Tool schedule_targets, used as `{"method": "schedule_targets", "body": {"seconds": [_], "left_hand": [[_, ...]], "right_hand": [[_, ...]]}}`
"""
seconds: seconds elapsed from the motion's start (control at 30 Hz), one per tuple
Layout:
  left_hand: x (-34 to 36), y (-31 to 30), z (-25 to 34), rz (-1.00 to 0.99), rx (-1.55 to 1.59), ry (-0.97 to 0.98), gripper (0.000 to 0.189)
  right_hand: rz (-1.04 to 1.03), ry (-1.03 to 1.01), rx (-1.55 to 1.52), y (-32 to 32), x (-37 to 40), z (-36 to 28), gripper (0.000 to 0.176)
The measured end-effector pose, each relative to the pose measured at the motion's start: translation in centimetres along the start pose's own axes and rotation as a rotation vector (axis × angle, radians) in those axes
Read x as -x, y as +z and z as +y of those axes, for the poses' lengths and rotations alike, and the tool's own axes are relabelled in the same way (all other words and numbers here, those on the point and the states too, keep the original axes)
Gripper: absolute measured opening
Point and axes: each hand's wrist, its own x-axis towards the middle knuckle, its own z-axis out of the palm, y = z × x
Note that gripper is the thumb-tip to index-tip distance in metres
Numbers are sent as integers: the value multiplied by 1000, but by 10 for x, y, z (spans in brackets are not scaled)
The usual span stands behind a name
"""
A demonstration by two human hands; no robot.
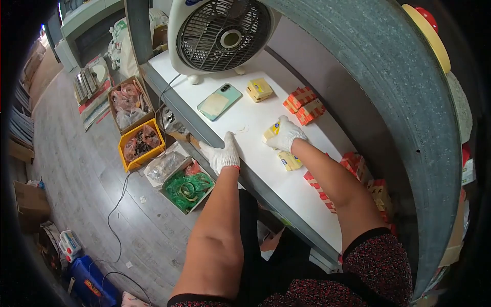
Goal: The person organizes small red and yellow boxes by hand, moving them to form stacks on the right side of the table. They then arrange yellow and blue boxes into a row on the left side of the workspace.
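Observation:
My right hand (288, 135), in a white knit glove, is closed on a small yellow box (271, 132) above the white shelf (255, 146). Just below that hand, more pale yellow boxes (290, 160) rest on the shelf, partly covered by my wrist. My left hand (223, 153), gloved too, lies at the shelf's front metal edge with its fingers apart and nothing in it. A stack of yellow boxes (260, 90) stands farther back, beside a light green phone (220, 102) lying flat. Red-and-cream boxes (305, 105) sit near the wall.
A box fan (225, 38) stands at the shelf's far end, its cord hanging over the edge. More red boxes (354, 165) are by my right forearm. A grey metal upright (388, 92) curves close on the right. Floor bins include a yellow one (148, 162) and a green-filled box (163, 190).

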Motion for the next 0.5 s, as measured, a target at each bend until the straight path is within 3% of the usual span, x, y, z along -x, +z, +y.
{"method": "schedule_targets", "body": {"seconds": [0.1, 0.2, 0.33, 0.5], "left_hand": [[-5, -2, 0, 11, -4, 16, 118], [-3, -1, 1, 21, -11, 18, 117], [-2, -10, 5, -89, 25, -1, 123], [-3, -9, 6, -76, -11, -5, 123]], "right_hand": [[-3, -40, -14, 4, -3, 0, 130], [194, -186, -29, 9, -6, 6, 112], [225, -252, -306, -42, -19, -12, 93], [266, -225, -235, -53, -56, -38, 78]]}}
